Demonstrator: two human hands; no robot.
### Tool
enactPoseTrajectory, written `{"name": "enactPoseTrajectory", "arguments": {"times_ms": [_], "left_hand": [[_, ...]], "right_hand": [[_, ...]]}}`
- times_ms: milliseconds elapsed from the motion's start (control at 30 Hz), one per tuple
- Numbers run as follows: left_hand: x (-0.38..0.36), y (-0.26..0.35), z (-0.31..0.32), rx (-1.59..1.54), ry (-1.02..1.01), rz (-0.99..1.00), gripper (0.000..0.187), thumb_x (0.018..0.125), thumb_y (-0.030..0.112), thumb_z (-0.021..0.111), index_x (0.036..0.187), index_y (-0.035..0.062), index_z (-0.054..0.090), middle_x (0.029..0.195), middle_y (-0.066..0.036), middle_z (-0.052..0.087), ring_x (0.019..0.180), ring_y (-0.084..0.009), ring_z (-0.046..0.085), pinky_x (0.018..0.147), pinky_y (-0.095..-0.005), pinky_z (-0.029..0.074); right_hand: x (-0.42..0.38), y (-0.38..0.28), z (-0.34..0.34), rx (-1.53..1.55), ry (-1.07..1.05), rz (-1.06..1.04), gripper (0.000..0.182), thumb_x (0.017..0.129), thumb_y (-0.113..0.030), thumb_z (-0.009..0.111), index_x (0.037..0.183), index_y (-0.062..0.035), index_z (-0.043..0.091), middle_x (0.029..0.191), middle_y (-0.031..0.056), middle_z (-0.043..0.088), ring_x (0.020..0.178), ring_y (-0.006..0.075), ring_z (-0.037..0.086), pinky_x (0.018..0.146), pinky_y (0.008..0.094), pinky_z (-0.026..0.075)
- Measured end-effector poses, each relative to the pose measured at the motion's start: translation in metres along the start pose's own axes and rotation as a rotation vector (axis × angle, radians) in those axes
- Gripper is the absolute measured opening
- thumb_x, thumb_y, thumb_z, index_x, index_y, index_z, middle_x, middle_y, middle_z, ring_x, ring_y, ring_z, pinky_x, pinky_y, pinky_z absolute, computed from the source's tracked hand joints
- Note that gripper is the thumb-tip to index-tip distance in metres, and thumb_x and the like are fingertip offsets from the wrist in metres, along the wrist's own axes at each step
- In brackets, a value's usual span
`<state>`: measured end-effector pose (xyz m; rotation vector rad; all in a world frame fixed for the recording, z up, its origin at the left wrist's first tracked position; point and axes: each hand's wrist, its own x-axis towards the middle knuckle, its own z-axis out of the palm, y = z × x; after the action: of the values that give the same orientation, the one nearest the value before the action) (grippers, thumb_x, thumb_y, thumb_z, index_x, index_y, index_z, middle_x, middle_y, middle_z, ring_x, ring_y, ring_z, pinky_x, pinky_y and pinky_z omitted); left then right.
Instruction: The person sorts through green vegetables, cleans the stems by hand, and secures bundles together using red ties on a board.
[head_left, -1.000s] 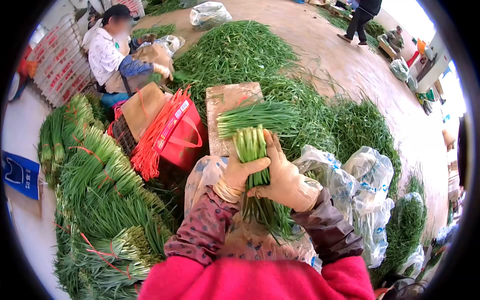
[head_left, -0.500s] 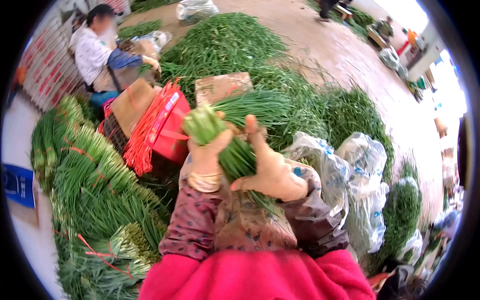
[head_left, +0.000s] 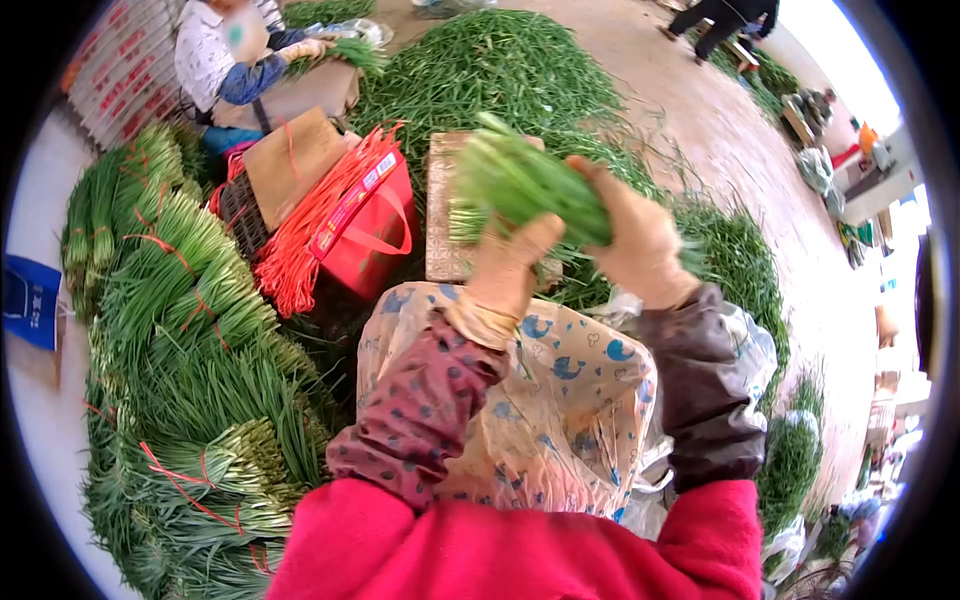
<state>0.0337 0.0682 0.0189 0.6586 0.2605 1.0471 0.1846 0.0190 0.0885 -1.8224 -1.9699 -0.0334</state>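
A bunch of green chives [head_left: 535, 190], blurred by motion, is tilted above a board [head_left: 448, 262], its pale stem ends toward the upper left. My right hand [head_left: 640, 240] is closed around its leafy end. Just below the bunch, my left hand [head_left: 505, 268] has its thumb apart from the fingers and seems not to grip; the bunch partly hides those fingertips. More cut chives [head_left: 465, 222] lie on the board beneath. A patterned cloth [head_left: 570, 400] covers my lap.
Tied chive bundles [head_left: 190, 330] are stacked at left. A red bag [head_left: 375, 235] with red ties [head_left: 300, 255] stands beside the board. Loose chives [head_left: 490, 75] are heaped beyond. Plastic bags [head_left: 745, 350] lie at right. A co-worker [head_left: 225, 60] sits at upper left, holding greens.
Both hands have moved forward from my lap to above the board with the chives. My left hand has loosened from the stem end, while my right hand has closed around the leafy end.
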Motion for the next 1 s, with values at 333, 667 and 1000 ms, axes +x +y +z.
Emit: {"name": "enactPoseTrajectory", "arguments": {"times_ms": [333,667,1000], "left_hand": [[0.032,-0.123,-0.124,0.098,0.508,-0.657,0.090,0.084,0.003,0.065,0.149,0.0022,0.002,0.141,-0.020,0.037,0.106,-0.0176,0.054,0.081,-0.0343,0.047],[0.086,-0.200,-0.127,0.094,0.488,-0.671,0.049,0.089,0.001,0.053,0.131,0.0093,0.030,0.122,-0.012,0.053,0.099,-0.0210,0.058,0.074,-0.0375,0.050],[0.123,-0.225,-0.135,0.204,0.472,-0.793,0.017,0.097,0.014,0.041,0.102,0.0000,0.050,0.097,-0.012,0.060,0.089,-0.0232,0.063,0.065,-0.0374,0.052]], "right_hand": [[0.056,0.129,0.086,-0.295,-0.421,-0.019,0.073,0.070,-0.006,0.070,0.134,-0.0216,0.040,0.089,0.0106,0.061,0.084,0.0322,0.063,0.070,0.0440,0.050],[0.108,0.160,0.217,-0.337,-0.593,-0.220,0.063,0.074,-0.009,0.066,0.132,-0.0215,0.044,0.110,0.0098,0.062,0.097,0.0296,0.063,0.083,0.0413,0.049],[0.138,0.164,0.199,0.027,-1.098,0.146,0.093,0.066,-0.019,0.072,0.148,-0.0201,0.026,0.138,0.0149,0.048,0.113,0.0338,0.058,0.093,0.0401,0.047]]}}
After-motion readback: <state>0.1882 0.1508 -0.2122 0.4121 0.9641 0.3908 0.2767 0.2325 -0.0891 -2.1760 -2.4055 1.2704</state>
